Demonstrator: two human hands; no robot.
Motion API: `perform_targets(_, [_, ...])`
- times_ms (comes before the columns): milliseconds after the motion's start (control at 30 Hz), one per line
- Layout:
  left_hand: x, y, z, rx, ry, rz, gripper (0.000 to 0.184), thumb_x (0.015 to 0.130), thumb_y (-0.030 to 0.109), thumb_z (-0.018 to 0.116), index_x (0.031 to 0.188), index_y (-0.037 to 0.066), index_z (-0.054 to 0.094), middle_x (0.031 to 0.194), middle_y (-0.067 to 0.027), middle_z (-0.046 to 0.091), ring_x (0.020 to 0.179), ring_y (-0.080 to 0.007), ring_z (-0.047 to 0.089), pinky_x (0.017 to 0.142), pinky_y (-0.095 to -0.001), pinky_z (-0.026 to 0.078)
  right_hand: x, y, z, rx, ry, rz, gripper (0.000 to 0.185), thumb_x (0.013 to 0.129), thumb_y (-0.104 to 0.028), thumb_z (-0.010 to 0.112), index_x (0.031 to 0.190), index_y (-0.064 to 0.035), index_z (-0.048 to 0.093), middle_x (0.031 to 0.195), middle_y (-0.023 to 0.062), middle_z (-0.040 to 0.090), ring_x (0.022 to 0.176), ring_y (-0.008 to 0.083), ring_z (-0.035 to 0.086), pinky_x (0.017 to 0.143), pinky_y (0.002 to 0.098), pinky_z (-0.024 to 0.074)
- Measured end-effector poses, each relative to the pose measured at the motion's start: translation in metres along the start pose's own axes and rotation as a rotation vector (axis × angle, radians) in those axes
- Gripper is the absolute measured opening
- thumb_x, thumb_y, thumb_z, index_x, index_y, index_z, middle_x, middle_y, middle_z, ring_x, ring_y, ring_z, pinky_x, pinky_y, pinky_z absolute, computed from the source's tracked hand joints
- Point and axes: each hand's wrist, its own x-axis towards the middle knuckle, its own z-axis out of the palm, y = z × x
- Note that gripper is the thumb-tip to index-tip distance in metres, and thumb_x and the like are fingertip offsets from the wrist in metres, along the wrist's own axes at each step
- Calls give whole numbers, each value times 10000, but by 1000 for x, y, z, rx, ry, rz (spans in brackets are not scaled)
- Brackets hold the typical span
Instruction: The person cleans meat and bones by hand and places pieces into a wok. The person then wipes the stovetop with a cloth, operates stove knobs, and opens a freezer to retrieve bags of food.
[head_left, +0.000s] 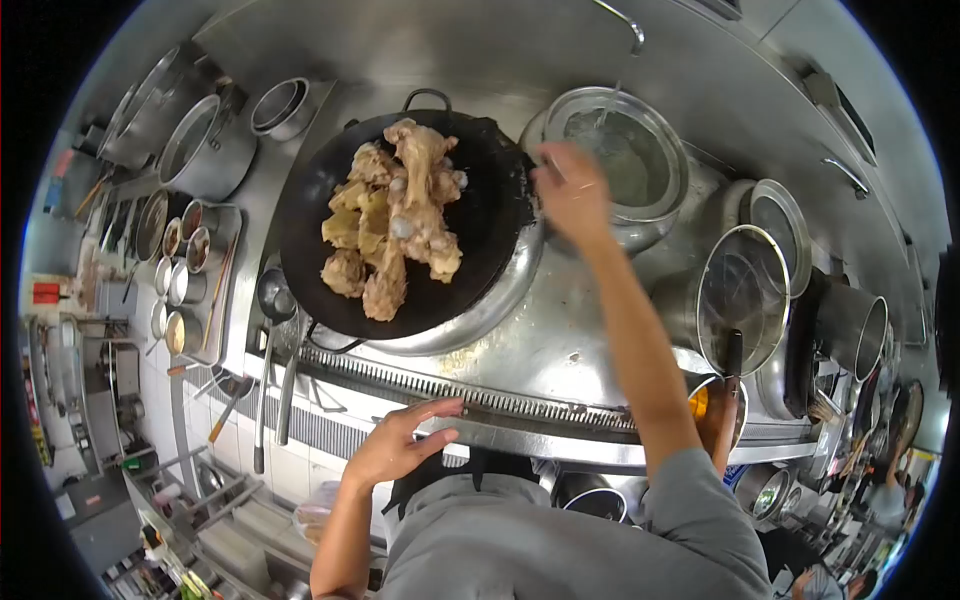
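Observation:
A black wok (490, 265) with two loop handles sits on the steel stove and holds a heap of cooked meaty bones (405, 225). My right hand (575, 190) reaches out between the wok's right rim and a round metal pot of water (630, 150). It is smeared by motion, so I cannot make out its fingers or whether it touches the rim. Close to my body, my left hand (400, 445) hovers by the stove's front edge, thumb and fingers apart, holding nothing.
Over the water pot hangs a tap (637, 40) with water running. A ladle (275, 300) lies left of the wok, near a tray of small seasoning pots (187, 285). A large strainer (743, 300) and more pots stand at right. A drain grate (480, 390) runs along the front.

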Motion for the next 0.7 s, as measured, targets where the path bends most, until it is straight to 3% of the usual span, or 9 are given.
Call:
perform_targets(100, [-29, -17, -3, -17, 24, -63, 386, 882, 181, 665, 1235, 47, 586, 1195, -129, 640, 1119, -257, 603, 955, -338, 453, -14, 137, -12, -332, 229, 163, 392, 818, -216, 655, 1148, -16, 596, 1159, 238, 592, 1061, 381, 561, 951, 435, 441])
perform_targets(167, [-43, -29, -1, -64, 30, -77, 403, 876, 186, 674, 1245, 51, 583, 1200, -123, 639, 1101, -246, 612, 951, -336, 459, -20, 182, -15, -446, 212, 624, 400, 840, -224, 615, 1177, -11, 588, 1187, 249, 587, 1129, 393, 529, 987, 440, 413])
perform_targets(200, [-48, -28, -3, -47, -7, -161, 402, 884, 183, 669, 1253, 54, 578, 1202, -104, 640, 1121, -221, 600, 963, -330, 452, -14, 205, -12, -439, 220, 609, 400, 840, -224, 615, 1177, -11, 588, 1187, 249, 587, 1129, 393, 529, 987, 440, 413])
perform_targets(300, [-58, -34, -1, -46, -24, -251, 410, 896, 205, 659, 1270, 63, 569, 1206, -79, 641, 1134, -198, 592, 976, -315, 443, 18, 223, -1, -248, -61, 1074, 411, 863, -206, 622, 1176, 56, 572, 1213, 191, 602, 1133, 324, 564, 967, 372, 455])
perform_targets(333, [-61, -35, -1, -12, -28, -256, 413, 896, 209, 659, 1272, 64, 568, 1208, -83, 639, 1135, -205, 592, 980, -312, 439, 26, 218, 4, -151, -333, 717, 364, 890, -171, 579, 1160, 73, 573, 1195, 198, 607, 1135, 316, 565, 990, 364, 450])
perform_targets(400, [-65, -43, -2, 3, -48, -266, 416, 895, 222, 658, 1269, 63, 570, 1226, -95, 629, 1147, -220, 587, 986, -311, 432, 59, 208, 12, -62, -583, 343, 324, 917, -136, 537, 1144, 91, 574, 1177, 206, 612, 1136, 308, 565, 1012, 355, 444])
perform_targets(533, [-93, -74, -11, 78, -19, -231, 490, 873, 282, 673, 1298, 73, 547, 1235, -118, 623, 1090, -246, 618, 888, -336, 483, 147, 180, 38, 700, -259, 351, 263, 925, -144, 496, 1109, -19, 639, 1203, 172, 616, 1118, 233, 576, 920, 364, 480])
perform_targets(600, [-108, -72, -16, 57, 10, -278, 496, 870, 285, 677, 1300, 75, 545, 1228, -115, 628, 1083, -244, 621, 872, -326, 484, 154, 148, 19, 1133, 36, 674, 267, 884, -190, 556, 1057, -14, 657, 1112, 174, 655, 1015, 268, 611, 911, 360, 476])
perform_targets(700, [-140, -80, -21, 8, 58, -433, 507, 870, 281, 683, 1318, 95, 534, 1204, -92, 645, 1067, -221, 622, 855, -320, 479, 102, 199, 6, 105, -192, 551, 368, 832, -272, 599, 1040, 27, 648, 1057, 216, 656, 1000, 328, 617, 888, 408, 465])
